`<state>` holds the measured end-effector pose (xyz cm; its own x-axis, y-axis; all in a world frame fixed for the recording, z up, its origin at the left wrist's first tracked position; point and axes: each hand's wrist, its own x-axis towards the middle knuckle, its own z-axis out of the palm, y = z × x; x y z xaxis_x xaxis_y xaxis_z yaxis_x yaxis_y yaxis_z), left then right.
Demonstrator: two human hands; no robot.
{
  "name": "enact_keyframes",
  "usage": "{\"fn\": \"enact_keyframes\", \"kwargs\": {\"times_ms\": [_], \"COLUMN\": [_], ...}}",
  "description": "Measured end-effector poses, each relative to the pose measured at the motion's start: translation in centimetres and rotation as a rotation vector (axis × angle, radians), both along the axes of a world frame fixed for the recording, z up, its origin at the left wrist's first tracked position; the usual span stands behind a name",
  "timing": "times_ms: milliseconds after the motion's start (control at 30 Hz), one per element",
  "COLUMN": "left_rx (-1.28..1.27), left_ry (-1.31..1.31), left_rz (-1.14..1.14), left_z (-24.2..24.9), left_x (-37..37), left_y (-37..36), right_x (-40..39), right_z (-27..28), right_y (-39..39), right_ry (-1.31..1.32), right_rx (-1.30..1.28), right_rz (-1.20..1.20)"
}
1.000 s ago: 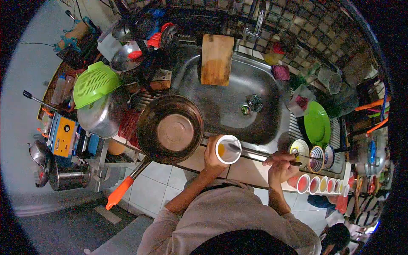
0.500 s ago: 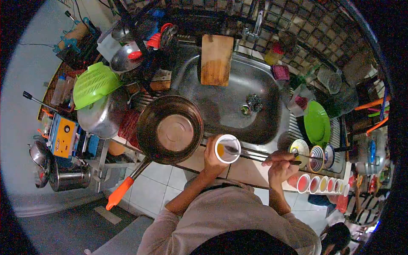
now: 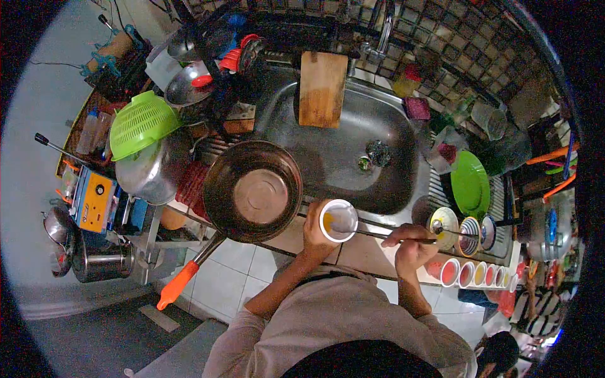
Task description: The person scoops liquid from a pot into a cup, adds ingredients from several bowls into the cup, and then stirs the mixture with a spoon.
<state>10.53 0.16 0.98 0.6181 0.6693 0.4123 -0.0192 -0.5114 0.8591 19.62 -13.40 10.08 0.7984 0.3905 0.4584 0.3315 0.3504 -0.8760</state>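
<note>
White cup [image 3: 338,220] sits in the left hand [image 3: 313,234], gripped over the counter's front edge by the sink [image 3: 353,145]. Right hand [image 3: 409,244] pinches a long stick [image 3: 384,235] dipped inside. Looks mid-stir to me; filled little cups [image 3: 469,273] wait at the right corner.

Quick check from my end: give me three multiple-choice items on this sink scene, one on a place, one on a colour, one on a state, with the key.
1. Where does the wooden cutting board stand?
A. At the sink's far end
B. On the floor
C. Inside the pan

2. What colour is the pan handle?
A. Blue
B. Orange
C. White

3. What is the left hand doing?
A. Resting empty
B. Gripping the pan
C. Holding a white cup

Key: 1 A, the board leans in the sink below the tap; 2 B, orange grip over the floor tiles; 3 C, fingers wrap the cup while the right hand holds a thin utensil into it.
</note>
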Motion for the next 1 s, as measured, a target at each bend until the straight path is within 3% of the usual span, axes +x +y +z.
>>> {"fn": "enact_keyframes", "kwargs": {"times_ms": [100,167,200,367,467,567,733,933,1000], "left_rx": [-0.004,-0.028,-0.039,0.026,0.079,0.052,-0.036,0.056,-0.095], "left_ry": [-0.041,-0.005,0.014,-0.026,0.013,-0.003,-0.013,-0.012,-0.083], "left_rz": [-0.009,-0.008,-0.008,0.011,0.022,0.013,0.003,0.023,-0.006], "left_z": [0.0,0.1,0.2,-0.6,-0.4,0.2,-0.3,-0.7,-1.1], "left_x": [-0.1,-0.3,-0.2,-0.3,-0.2,0.0,-0.1,-0.1,-0.2], "left_y": [0.2,0.3,0.3,0.3,0.2,0.2,0.2,0.6,0.6], "right_x": [0.0,0.2,0.3,0.0,0.0,-0.2,0.1,-0.5,-0.5], "right_z": [0.2,-0.2,1.2,0.8,2.1,0.8,1.2,1.6,1.6], "right_y": [0.1,0.4,0.5,0.4,1.0,0.2,0.6,0.6,0.7], "right_ry": [0.109,-0.127,-0.188,0.003,-0.24,-0.126,-0.35,-0.371,-0.348], "right_rx": [0.126,-0.041,-0.244,-0.052,-0.304,-0.141,-0.329,-0.214,-0.144], "right_rz": [-0.037,-0.07,-0.01,-0.015,-0.05,-0.002,-0.102,-0.072,-0.107]}}
